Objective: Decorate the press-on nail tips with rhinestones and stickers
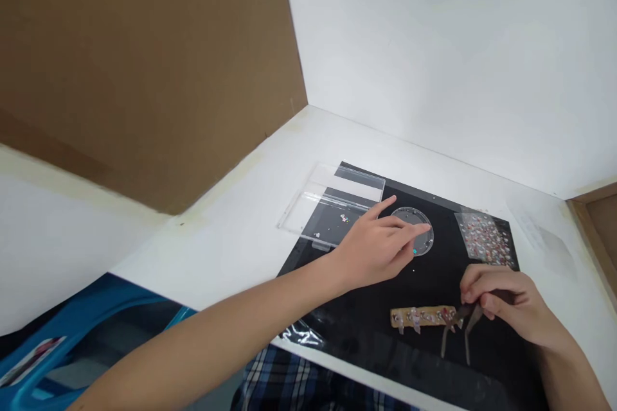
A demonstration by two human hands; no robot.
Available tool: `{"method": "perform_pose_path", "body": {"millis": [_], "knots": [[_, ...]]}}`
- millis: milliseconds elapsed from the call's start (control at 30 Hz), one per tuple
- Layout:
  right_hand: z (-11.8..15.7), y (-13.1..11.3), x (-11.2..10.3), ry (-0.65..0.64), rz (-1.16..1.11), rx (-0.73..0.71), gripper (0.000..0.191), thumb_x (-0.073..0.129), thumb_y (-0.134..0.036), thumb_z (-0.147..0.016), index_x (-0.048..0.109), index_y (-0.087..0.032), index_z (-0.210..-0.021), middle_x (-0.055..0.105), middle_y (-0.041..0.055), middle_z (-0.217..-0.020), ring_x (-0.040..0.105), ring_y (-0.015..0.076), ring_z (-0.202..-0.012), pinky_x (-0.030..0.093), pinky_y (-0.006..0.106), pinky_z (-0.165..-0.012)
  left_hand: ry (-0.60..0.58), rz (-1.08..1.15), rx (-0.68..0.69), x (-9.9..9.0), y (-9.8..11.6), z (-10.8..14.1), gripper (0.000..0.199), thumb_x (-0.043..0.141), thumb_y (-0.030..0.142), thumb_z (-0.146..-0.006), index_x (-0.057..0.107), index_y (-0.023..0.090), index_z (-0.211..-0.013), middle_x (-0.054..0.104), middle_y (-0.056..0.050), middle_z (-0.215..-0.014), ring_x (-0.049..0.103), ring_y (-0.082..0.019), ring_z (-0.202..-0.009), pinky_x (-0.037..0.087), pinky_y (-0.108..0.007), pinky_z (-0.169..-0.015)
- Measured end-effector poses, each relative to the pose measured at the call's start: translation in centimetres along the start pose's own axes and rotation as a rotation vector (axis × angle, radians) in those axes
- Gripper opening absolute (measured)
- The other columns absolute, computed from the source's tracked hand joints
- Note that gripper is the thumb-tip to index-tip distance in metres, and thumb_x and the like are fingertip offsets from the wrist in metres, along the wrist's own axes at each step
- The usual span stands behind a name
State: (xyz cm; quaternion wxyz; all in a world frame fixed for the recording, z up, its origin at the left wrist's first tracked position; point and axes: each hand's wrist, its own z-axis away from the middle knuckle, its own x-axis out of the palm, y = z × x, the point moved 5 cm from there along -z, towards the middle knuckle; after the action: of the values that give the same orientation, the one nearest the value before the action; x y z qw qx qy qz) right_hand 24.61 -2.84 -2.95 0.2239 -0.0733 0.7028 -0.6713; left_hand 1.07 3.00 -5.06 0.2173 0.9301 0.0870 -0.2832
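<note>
On inspection, no text, label, brand, number or sign can be read anywhere in this view. Two items carry markings. A printed label [31, 359] on the blue plastic object [87, 314] at the lower left of the frame shows red and white marks, too blurred and too small to read. A paper sheet [542, 237] lying on the tabletop [216, 263] at the right of the frame shows faint grey printing, likewise illegible.

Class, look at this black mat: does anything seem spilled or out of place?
Yes. Tiny loose beads lie scattered in the clear acrylic tray, and a crumpled clear plastic sheet pokes out from the near edge of the black mat.
</note>
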Motion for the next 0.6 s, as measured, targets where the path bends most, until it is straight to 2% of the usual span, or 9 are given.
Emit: {"method": "perform_pose_path", "body": {"millis": [167, 200, 300, 433, 600], "knots": [[0.0, 1.5, -0.1, 0.152, -0.199, 0.055, 0.052, 0.079, -0.068, -0.096, 0.071, -0.021, -0.078, 0.056, -0.0001, -0.07, 0.039, 0.007, -0.047, 0.022, 0.02, -0.038, 0.026, -0.012, 0.004, 0.0, 0.0, 0.0, 0.029, 0.056, 0.01, -0.107, 0.064, 0.014, -0.135, 0.083, 0.005, -0.097, 0.081, -0.015, -0.096, 0.045, -0.049, -0.133], [0.0, 1.8, -0.3, 0.193, -0.233, 0.04, 0.058, 0.078, -0.076, -0.093, 0.066, -0.022, -0.077, 0.051, -0.0035, -0.07, 0.03, 0.0047, -0.045, 0.021, 0.02, -0.038, 0.029, -0.017, 0.004, 0.0, 0.0, 0.0, 0.029, 0.056, 0.009, -0.107, 0.064, 0.014, -0.135, 0.083, 0.005, -0.099, 0.081, -0.015, -0.096, 0.043, -0.048, -0.134], [0.2, 2.5, -0.8, 0.248, -0.308, 0.034, 0.059, 0.077, -0.075, -0.094, 0.055, -0.023, -0.077, 0.04, -0.0088, -0.069, 0.016, 0.0018, -0.043, 0.023, 0.021, -0.041, 0.031, -0.015, 0.004, -0.1, -0.1, -0.1, 0.03, 0.057, 0.01, -0.107, 0.065, 0.014, -0.136, 0.082, 0.005, -0.096, 0.08, -0.013, -0.096, 0.033, -0.045, -0.138], [0.3, 2.7, -0.8, 0.251, -0.385, 0.038, 0.056, 0.075, -0.07, -0.099, 0.05, -0.023, -0.079, 0.035, -0.0098, -0.07, 0.013, 0.0023, -0.043, 0.024, 0.021, -0.042, 0.036, 0.007, 0.0, -0.2, -0.1, -0.2, 0.031, 0.057, 0.008, -0.107, 0.063, 0.015, -0.136, 0.08, 0.008, -0.09, 0.079, -0.012, -0.093, 0.028, -0.043, -0.14], [0.2, 2.9, -0.5, 0.228, -0.385, 0.027, 0.057, 0.073, -0.072, -0.1, 0.05, -0.023, -0.079, 0.035, -0.0096, -0.069, 0.014, 0.0026, -0.043, 0.023, 0.021, -0.042, 0.033, 0.009, 0.006, -0.1, -0.1, -0.2, 0.031, 0.057, 0.009, -0.107, 0.063, 0.015, -0.136, 0.08, 0.008, -0.09, 0.079, -0.011, -0.093, 0.026, -0.042, -0.141]]}}
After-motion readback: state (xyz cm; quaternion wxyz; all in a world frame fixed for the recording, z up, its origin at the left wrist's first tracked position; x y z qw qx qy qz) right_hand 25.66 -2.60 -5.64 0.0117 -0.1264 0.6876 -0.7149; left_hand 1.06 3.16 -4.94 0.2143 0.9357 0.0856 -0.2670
